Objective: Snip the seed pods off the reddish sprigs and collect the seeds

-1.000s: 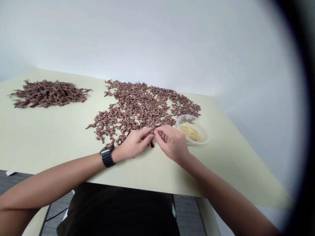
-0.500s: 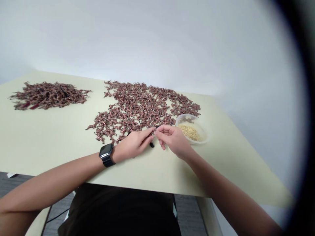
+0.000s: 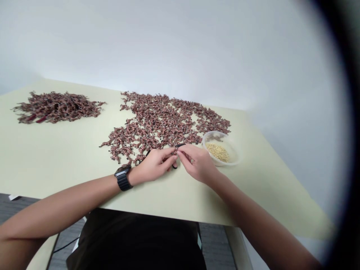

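Pinching a (seemingly brown) piece [image 3: 175,152], both hands [image 3: 157,164] meet.

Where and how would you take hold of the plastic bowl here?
I'd pinch the rim of the plastic bowl on its right side, coming from the right and slightly above. The rim is exposed there, while the right hand and spread brown pieces crowd its left and far sides. Keeping it level should help hold in the loose golden bits.
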Motion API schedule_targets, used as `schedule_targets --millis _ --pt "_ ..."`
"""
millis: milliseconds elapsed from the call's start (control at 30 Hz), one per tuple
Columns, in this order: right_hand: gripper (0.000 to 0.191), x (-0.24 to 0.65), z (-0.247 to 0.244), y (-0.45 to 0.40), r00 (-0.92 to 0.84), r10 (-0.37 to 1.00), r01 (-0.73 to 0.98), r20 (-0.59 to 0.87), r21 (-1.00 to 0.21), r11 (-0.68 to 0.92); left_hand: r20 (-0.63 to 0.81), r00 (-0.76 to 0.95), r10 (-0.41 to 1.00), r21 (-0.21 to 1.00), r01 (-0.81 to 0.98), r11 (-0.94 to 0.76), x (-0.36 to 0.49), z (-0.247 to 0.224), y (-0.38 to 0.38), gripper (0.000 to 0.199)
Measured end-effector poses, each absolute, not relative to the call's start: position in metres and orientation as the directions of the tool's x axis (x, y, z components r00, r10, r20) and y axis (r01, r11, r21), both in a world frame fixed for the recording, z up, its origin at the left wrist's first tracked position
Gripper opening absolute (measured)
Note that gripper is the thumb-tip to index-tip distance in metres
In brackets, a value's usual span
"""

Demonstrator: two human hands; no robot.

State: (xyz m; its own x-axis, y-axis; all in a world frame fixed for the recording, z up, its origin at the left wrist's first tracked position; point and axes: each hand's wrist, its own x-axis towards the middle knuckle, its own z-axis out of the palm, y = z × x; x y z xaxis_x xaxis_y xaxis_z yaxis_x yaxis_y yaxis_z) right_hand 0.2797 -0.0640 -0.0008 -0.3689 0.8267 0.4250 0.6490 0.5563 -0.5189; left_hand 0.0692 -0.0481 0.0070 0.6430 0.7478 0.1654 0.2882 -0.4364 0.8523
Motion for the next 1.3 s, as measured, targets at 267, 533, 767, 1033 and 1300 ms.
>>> schedule_targets --millis 267,533,767,1033,1300 --pt "0.022 0.275 0.003 -0.066 -0.257 0.959 0.422 0.117 -0.879 0.220 0.209 0.631 0.747 0.789 0.342 -0.510 0.069 0.007 -0.048 0.025" --pt "0.025 0.279 0.008 -0.063 -0.327 0.920 0.104 -0.215 -0.976 -0.190 0.250 0.664 0.705 0.728 0.350 -0.589 0.068 0.004 -0.048 0.025" --pt "0.025 0.281 0.004 -0.063 -0.294 0.954 0.293 -0.054 -0.955 0.037 0.094 0.681 0.726 0.918 0.224 -0.328 0.069 0.008 -0.046 0.031" --pt "0.023 0.286 -0.001 -0.061 -0.479 0.808 0.658 0.342 -0.470 0.589 -0.005 0.720 0.694 0.997 0.058 -0.053 0.070 -0.001 -0.041 0.040" --pt "0.024 0.284 0.001 -0.063 -0.470 0.841 0.668 0.269 -0.514 0.538 -0.001 0.721 0.693 0.990 0.099 -0.101 0.070 -0.002 -0.042 0.041"
